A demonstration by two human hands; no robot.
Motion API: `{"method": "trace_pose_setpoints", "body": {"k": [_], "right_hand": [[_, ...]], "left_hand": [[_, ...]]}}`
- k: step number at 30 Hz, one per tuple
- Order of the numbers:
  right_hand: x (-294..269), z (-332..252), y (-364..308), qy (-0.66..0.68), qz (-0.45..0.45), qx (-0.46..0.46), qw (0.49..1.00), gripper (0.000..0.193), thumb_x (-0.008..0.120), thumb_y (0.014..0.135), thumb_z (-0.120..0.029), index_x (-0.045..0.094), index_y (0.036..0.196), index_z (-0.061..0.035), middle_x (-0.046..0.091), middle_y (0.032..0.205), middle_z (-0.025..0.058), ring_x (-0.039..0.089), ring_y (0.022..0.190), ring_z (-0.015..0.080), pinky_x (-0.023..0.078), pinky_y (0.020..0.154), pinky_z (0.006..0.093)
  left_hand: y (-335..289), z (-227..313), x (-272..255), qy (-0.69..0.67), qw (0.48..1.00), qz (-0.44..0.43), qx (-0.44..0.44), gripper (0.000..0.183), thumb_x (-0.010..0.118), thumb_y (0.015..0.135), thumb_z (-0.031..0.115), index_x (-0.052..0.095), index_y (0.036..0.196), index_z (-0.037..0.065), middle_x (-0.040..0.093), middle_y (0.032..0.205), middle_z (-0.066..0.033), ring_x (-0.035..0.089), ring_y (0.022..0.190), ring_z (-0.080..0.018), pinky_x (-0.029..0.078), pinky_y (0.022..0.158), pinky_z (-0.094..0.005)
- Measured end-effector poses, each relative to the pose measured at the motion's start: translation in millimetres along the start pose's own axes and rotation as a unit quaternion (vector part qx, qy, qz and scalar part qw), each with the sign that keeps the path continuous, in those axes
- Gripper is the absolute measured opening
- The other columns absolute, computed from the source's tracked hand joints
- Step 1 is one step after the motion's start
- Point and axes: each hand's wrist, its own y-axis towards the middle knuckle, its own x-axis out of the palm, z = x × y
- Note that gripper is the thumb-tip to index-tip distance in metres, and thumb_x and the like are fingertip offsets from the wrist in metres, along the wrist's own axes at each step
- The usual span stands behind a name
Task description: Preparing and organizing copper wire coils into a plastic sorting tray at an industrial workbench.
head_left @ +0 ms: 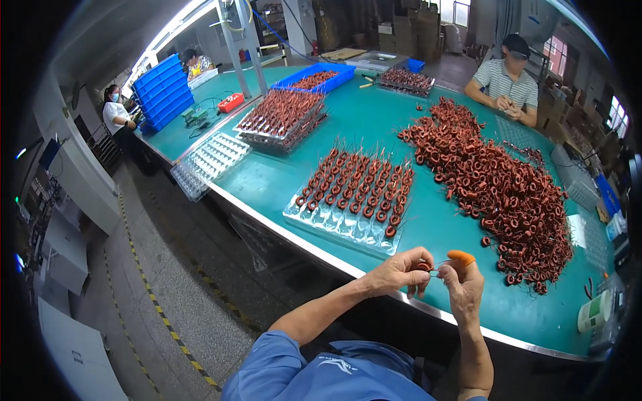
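Observation:
Above the near table edge, my left hand [401, 273] is closed on a small red-brown ring coil [424, 266]. My right hand [463, 284], with an orange finger cot on one finger, pinches at the coil's thin wire lead; the fingertips partly hide it. Just beyond my left hand lies a clear plastic tray [321, 220], filled with rows of similar coils with their leads sticking up. Its nearest strip of pockets holds no coils. A large heap of loose ring coils [498, 194] spreads over the green table to the right of the tray.
Stacked filled trays [281, 120] and bare clear trays [210, 160] stand at the left. Farther back is a blue bin [317, 79] of coils. A white-green cup [594, 312] stands at the right. Across the table sits a person [508, 83].

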Motion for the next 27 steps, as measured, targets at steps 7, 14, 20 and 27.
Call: {"method": "trace_pose_setpoints", "body": {"k": [7,14,20,27], "right_hand": [[-9,-6,7,-0.027,-0.043,-0.02,0.999,0.019,0.067,0.089,-0.017,0.065,0.092,0.0011,0.062,0.081,0.0038,0.057,0.073,0.011,0.044,0.065,0.0234],[-11,-13,7,-0.082,-0.025,-0.106,0.991,0.019,0.062,0.092,-0.018,0.064,0.088,0.0005,0.062,0.082,0.0074,0.057,0.072,0.0157,0.044,0.064,0.0278],[6,-16,-3,-0.372,0.049,-0.416,0.828,0.012,0.069,0.078,-0.001,0.059,0.081,0.0049,0.059,0.087,0.0143,0.058,0.08,0.0334,0.046,0.07,0.0419],[10,-7,5,-0.021,0.026,-0.081,0.996,0.015,0.057,0.09,-0.01,0.064,0.083,0.0012,0.059,0.083,0.0068,0.055,0.076,0.0149,0.043,0.071,0.0281]], "left_hand": [[3,1,13,-0.019,1.0,0.013,0.021,0.022,0.053,0.096,0.015,0.051,0.115,0.004,0.057,0.08,-0.0019,0.061,0.071,-0.0112,0.05,0.057,-0.0234],[3,8,23,-0.037,0.999,0.036,0.01,0.028,0.053,0.098,0.023,0.059,0.115,0.001,0.058,0.077,-0.0025,0.06,0.069,-0.0105,0.05,0.057,-0.0242],[13,-8,17,-0.06,0.987,0.143,0.037,0.024,0.052,0.098,0.021,0.06,0.102,-0.001,0.053,0.066,-0.0018,0.053,0.058,-0.0086,0.043,0.05,-0.0231],[4,-3,36,-0.032,0.964,0.217,0.154,0.022,0.048,0.1,0.022,0.056,0.099,0.002,0.051,0.066,-0.0005,0.052,0.056,-0.0089,0.042,0.048,-0.0229]]}}
